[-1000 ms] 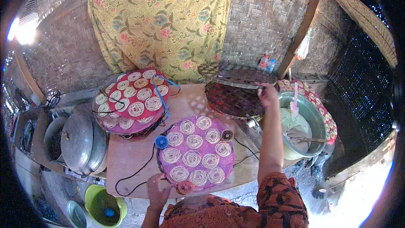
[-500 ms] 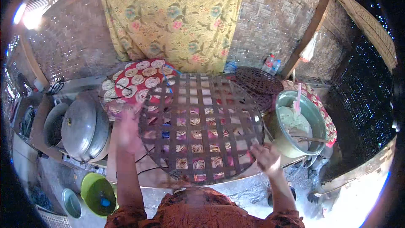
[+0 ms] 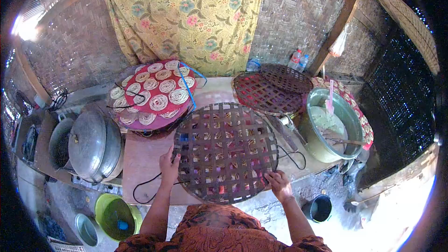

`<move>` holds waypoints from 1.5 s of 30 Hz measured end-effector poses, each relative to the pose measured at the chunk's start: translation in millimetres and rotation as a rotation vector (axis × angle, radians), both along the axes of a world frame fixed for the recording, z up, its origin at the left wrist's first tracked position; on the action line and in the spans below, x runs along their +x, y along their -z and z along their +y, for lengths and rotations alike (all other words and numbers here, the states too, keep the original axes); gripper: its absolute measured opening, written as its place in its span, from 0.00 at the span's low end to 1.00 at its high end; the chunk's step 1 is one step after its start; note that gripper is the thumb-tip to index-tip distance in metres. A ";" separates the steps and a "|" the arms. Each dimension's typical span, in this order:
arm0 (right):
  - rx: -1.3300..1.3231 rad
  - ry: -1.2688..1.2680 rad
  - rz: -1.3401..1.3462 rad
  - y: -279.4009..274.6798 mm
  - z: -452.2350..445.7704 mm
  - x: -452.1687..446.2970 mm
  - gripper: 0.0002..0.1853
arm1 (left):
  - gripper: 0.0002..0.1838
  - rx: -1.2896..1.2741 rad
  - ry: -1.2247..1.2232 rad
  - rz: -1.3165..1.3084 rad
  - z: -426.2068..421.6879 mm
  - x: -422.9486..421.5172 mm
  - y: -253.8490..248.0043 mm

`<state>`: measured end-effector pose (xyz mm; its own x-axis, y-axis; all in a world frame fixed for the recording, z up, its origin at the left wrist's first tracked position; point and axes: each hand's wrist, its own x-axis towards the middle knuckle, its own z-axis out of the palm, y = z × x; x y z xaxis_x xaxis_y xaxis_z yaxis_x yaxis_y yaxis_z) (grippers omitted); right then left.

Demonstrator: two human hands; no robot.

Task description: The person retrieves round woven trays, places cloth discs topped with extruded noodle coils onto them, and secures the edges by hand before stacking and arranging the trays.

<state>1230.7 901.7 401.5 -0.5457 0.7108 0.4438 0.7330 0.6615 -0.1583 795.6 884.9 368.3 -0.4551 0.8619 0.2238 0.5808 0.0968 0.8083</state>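
Observation:
A round, dark, open-weave bamboo tray (image 3: 224,151) lies before me over pale noodle-like coils and pink-red cloth, which show through its gaps. My left hand (image 3: 169,165) is closed on its left rim, thumb on the near side and the other fingers partly hidden. At the lower right rim, my right hand (image 3: 279,184) grips the edge with bent fingers. Black cord loops (image 3: 148,190) stick out from under the tray on both sides. Behind it to the left, another stack carries pale coils (image 3: 158,102) on red cloth (image 3: 163,75), with a blue strap (image 3: 187,86) across its edge.
Two more woven trays (image 3: 261,95) lie at the back right. Beside them stands a green bucket (image 3: 311,142) of pale batter with a pink-handled tool. A lidded metal pot (image 3: 88,144) is at left. Green basins (image 3: 105,205) and a black bucket (image 3: 320,209) stand on the floor.
The woven tray has come down and toward me, uncovering the table behind it. My left hand has moved down and right onto its rim; my right hand has shifted slightly left and down.

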 end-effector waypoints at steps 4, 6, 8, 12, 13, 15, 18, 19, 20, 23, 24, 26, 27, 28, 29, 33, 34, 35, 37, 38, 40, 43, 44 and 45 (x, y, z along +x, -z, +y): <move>-0.074 -0.009 0.098 -4.0 4.5 -9.2 0.22 | 0.27 -0.012 -0.018 0.108 4.0 1.5 0.7; -0.061 0.024 0.069 -0.1 2.5 -9.7 0.22 | 0.26 -0.021 -0.019 0.116 6.3 -1.0 7.4; -0.023 0.043 0.047 -1.2 2.2 -11.0 0.21 | 0.26 0.018 0.025 0.088 6.5 -2.3 2.6; -0.009 0.048 0.043 0.1 0.7 -11.2 0.24 | 0.26 -0.029 -0.029 0.139 2.9 4.0 -4.6; 0.004 0.049 0.029 1.0 0.9 -11.0 0.24 | 0.27 -0.035 -0.025 0.146 3.1 2.8 -2.5; 0.017 0.048 0.015 -1.7 1.4 -12.8 0.24 | 0.28 -0.040 -0.024 0.154 3.7 1.3 -0.1; 0.037 0.042 0.005 -11.2 -3.7 -16.2 0.22 | 0.28 -0.047 -0.033 0.175 2.5 1.8 -3.4; 0.032 0.108 0.000 -12.0 -5.3 -17.2 0.21 | 0.29 -0.059 -0.034 0.159 1.2 3.4 -8.4; 0.026 0.173 -0.004 -11.7 -6.5 -18.0 0.21 | 0.29 -0.072 -0.034 0.142 0.2 4.8 -13.2; -0.138 0.266 0.457 -6.3 -5.1 -18.9 0.20 | 0.29 -0.031 -0.048 -0.007 -1.0 6.1 -16.5; -0.017 0.262 0.432 -5.0 1.3 -16.2 0.18 | 0.29 -0.033 -0.050 -0.007 -0.1 3.6 -14.0; -0.134 0.347 0.544 -3.2 0.4 -12.8 0.18 | 0.27 -0.003 -0.014 -0.100 1.9 -2.3 -7.5; -0.249 0.433 0.656 -3.5 0.4 -12.9 0.18 | 0.27 -0.004 -0.017 -0.099 0.3 -2.3 -8.8; -0.190 0.446 0.749 0.2 3.7 -14.8 0.18 | 0.27 0.034 -0.026 -0.041 -2.0 -2.2 -10.3; -0.193 0.443 0.749 -0.6 4.6 -14.7 0.18 | 0.26 0.072 -0.034 0.016 -4.5 -2.5 -12.2; -0.129 0.434 0.782 -36.2 1.5 -35.2 0.16 | 0.26 0.092 -0.066 0.087 -21.3 3.6 -45.2; -0.102 0.356 0.723 -38.8 1.6 -44.3 0.16 | 0.26 0.117 -0.068 0.067 -28.7 7.5 -58.5; -0.077 0.260 0.667 -44.0 3.4 -59.2 0.15 | 0.27 0.143 -0.086 0.052 -36.3 10.4 -67.3; -0.173 0.054 0.861 -68.5 -7.0 -115.8 0.08 | 0.26 0.095 -0.192 0.077 -55.2 18.5 -74.9; -0.193 -0.089 0.697 -78.0 -11.5 -128.3 0.07 | 0.26 0.046 -0.258 0.096 -67.8 20.9 -79.1; -0.232 -0.373 0.562 -76.1 -19.8 -158.3 0.09 | 0.24 0.093 -0.289 0.205 -100.4 23.5 -73.5; -0.462 -0.679 0.532 -80.5 -42.0 -196.5 0.11 | 0.23 0.012 -0.484 0.290 -163.2 32.5 -68.5; -0.485 -0.763 0.527 -70.9 -46.6 -204.3 0.11 | 0.22 -0.004 -0.500 0.259 -184.6 39.1 -70.0; -0.480 -0.842 0.552 -59.6 -52.0 -212.4 0.12 | 0.21 -0.015 -0.507 0.226 -204.8 47.7 -69.2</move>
<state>1018.2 849.6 461.2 -0.7470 0.3700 0.5524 -0.1700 0.6970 -0.6966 843.3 680.2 437.5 -0.7560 0.5509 0.3537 0.6173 0.4200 0.6653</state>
